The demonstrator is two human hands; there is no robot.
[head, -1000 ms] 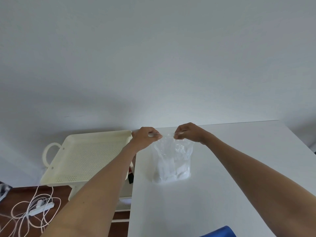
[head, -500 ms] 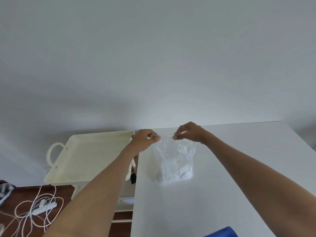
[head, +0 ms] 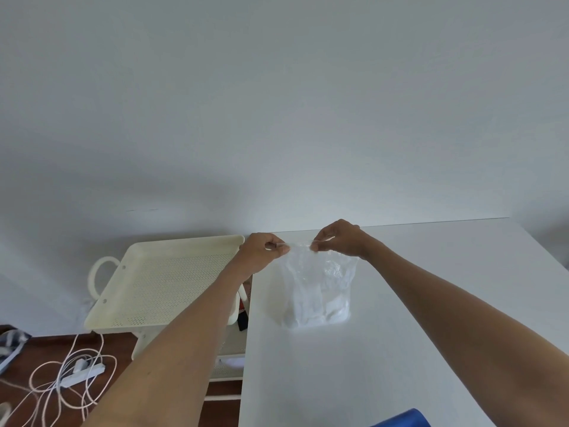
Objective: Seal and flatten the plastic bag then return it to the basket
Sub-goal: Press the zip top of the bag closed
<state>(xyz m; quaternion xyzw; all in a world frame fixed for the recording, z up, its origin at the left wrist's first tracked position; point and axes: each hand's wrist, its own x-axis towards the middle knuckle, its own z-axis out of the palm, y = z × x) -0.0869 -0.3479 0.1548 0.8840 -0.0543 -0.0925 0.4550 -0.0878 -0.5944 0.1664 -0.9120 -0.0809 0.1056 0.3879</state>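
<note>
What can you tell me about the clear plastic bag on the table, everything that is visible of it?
The plastic bag is clear, thin and crinkled. It stands upright on the white table, bottom resting on the surface, near the table's left edge. Something pale shows inside, too blurred to name. The left hand and the right hand each pinch its top edge, held stretched between them. Whether the top is sealed cannot be told.

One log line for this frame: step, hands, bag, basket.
step: sealing | left hand: pinching bag top | right hand: pinching bag top | bag: upright on table | basket: left of table
</note>
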